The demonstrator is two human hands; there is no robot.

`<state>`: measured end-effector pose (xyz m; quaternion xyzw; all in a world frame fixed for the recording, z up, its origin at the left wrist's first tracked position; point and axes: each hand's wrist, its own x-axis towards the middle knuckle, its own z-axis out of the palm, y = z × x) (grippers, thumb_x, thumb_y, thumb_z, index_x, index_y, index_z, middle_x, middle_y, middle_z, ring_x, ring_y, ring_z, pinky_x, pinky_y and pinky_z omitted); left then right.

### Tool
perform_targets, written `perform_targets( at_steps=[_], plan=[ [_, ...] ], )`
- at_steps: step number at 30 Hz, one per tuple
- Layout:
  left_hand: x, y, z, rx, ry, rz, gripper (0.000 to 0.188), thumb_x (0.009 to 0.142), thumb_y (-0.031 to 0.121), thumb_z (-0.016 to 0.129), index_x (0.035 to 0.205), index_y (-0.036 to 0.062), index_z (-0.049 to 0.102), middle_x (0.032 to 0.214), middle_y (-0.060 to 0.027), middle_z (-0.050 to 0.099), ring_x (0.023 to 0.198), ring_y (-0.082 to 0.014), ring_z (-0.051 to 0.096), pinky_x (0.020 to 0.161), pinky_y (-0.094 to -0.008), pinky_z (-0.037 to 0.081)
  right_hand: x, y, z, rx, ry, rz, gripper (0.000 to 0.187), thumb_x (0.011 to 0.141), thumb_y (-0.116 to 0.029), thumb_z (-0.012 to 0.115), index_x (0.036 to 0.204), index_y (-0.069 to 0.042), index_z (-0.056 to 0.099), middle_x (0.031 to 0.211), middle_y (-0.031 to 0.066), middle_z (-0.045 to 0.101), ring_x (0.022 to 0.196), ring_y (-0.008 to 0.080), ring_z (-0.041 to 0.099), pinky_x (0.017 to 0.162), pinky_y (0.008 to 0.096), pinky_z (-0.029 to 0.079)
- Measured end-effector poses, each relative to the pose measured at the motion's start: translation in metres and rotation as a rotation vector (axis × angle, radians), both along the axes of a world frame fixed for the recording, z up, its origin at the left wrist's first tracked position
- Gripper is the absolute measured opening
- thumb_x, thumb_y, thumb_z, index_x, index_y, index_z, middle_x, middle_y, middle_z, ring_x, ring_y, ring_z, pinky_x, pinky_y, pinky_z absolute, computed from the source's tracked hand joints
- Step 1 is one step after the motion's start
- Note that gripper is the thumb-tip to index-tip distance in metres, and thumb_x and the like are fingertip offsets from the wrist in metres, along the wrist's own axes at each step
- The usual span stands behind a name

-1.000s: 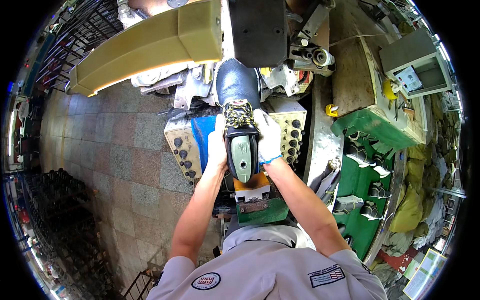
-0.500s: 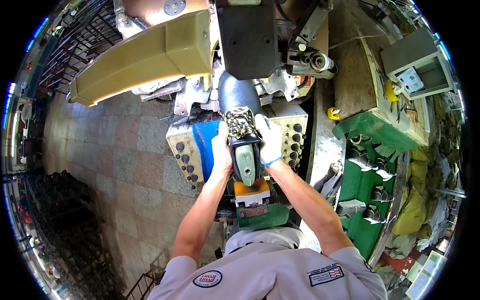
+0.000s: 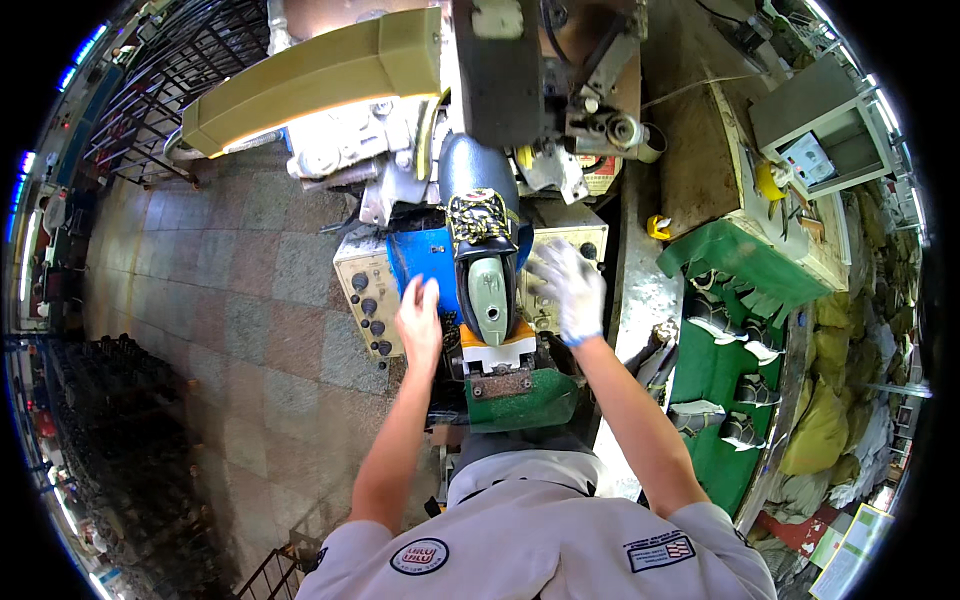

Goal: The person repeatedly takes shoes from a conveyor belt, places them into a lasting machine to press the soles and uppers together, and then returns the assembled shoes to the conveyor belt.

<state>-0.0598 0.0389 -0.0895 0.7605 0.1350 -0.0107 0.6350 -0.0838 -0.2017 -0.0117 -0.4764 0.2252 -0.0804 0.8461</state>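
A black shoe [image 3: 464, 285] with black-and-yellow laces [image 3: 480, 217] sits in the machine, its toe pointing away from me under the dark metal head [image 3: 497, 80]. Inside its opening is a grey-green shoe last [image 3: 488, 300] with a round hole, its heel end at an orange pad [image 3: 500, 350]. My left hand [image 3: 420, 318] is held just left of the shoe, off it, fingers apart and empty. On the other side, my right hand [image 3: 575, 292], in a white glove, is also off the shoe; its spread fingers are blurred by motion.
Control panels with black knobs [image 3: 372, 306] flank a blue panel [image 3: 420, 262]. A tan machine arm [image 3: 310, 80] reaches out at upper left. To the right, several shoes [image 3: 712, 315] lie on a green surface [image 3: 690, 455] below a workbench [image 3: 700, 170]. Dark racks [image 3: 120, 430] stand at left.
Both hands have let go of the shoe's sides and moved apart, left hand leftward and right hand rightward. The shoe stays in the machine, with its heel end at the pad.
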Motion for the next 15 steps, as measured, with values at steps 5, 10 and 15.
perform_targets(
  at_steps=[5,10,15],
  plan=[
    [-0.122,0.0,-0.092,0.516,-0.057,-0.274,0.078,0.085,0.027,0.07,0.146,-0.0077,0.037,0.146,-0.0326,0.045,0.136,-0.0455,0.043,0.114,-0.0477,0.034,-0.106,-0.067,-0.015,-0.031,0.137,-0.204,0.059,0.1,-0.031,0.062,0.141,0.007,0.044,0.124,0.0242,0.063,0.098,0.0323,0.07,0.069,0.0376,0.061],
    [-0.111,-0.016,-0.114,0.732,-0.052,-0.29,0.064,0.094,0.016,0.048,0.15,-0.0079,0.027,0.15,-0.0335,0.035,0.141,-0.0481,0.033,0.119,-0.0537,0.024,-0.157,-0.083,-0.03,-0.09,0.291,-0.202,0.067,0.096,-0.03,0.068,0.144,0.008,0.042,0.124,0.0239,0.064,0.097,0.0348,0.07,0.068,0.041,0.059],
    [-0.095,-0.028,-0.074,0.86,-0.312,-0.247,0.052,0.095,0.018,0.048,0.14,-0.0079,0.043,0.135,-0.031,0.05,0.131,-0.0479,0.043,0.111,-0.0543,0.032,-0.157,-0.072,-0.033,-0.167,0.292,-0.12,0.068,0.095,-0.026,0.069,0.145,0.011,0.041,0.128,0.0262,0.062,0.101,0.0339,0.071,0.072,0.0389,0.06]
  ],
)
